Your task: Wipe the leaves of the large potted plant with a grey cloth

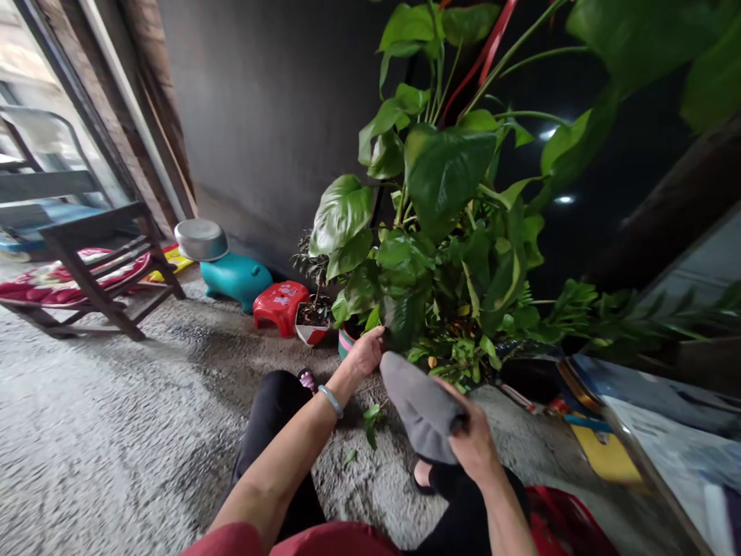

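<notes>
My left hand, with a pale bangle on the wrist, reaches to the lower part of the potted plant. Its fingers are closed at the edge of a dark green leaf. A grey cloth is gripped in my right hand, its folded end pointing up and left, just below that leaf. Large glossy leaves of the leafy plant rise above both hands. Part of a striped pot shows behind my left hand; foliage hides much of the base.
Fallen leaves lie on the rough concrete floor between my feet. Leftward stand a small potted plant, a red stool, a teal animal-shaped seat bearing a metal basin, and a wooden chair. Stacked items sit at right.
</notes>
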